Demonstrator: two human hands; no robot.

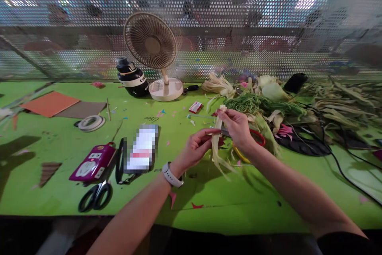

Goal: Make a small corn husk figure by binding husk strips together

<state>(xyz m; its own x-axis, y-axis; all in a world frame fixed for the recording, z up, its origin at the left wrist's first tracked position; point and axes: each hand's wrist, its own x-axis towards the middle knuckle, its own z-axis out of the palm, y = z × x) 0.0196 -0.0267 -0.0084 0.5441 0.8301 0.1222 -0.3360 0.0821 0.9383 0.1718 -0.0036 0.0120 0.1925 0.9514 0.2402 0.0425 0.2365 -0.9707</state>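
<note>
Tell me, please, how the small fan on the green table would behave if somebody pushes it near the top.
The fan would probably tip rather than slide: its wide round head sits high on a thin neck over a smaller base. It looks like light plastic, so a gentle push may already rock it. The flat base rests fully on the green table, so a low push would likely just slide it.

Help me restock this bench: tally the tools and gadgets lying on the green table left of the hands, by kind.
Scissors: 1
Tape roll: 1
Desk fan: 1
Purple gadget: 1
Card sheets, one orange, one brown: 2
Total: 6
Both hands, left hand and right hand, hold a pale husk strip.
</note>
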